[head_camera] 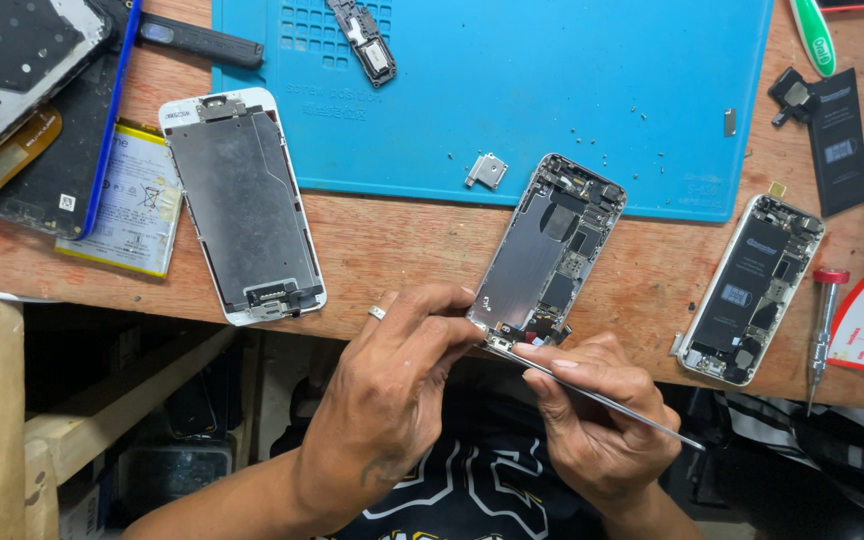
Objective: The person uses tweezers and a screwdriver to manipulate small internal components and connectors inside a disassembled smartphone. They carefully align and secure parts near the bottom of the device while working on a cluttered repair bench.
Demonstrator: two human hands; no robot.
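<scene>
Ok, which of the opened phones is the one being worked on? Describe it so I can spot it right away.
Start at the blue mat and drop to its lower edge at the middle. The opened phone frame lies tilted there, its bottom end pinched by the left hand while the right hand puts tweezers to it. Unlike the opened phone to the right, it has no black battery, only bare silver metal.

Opened silver phone chassis, tilted at table edge; thin metal tweezers beneath.
</scene>
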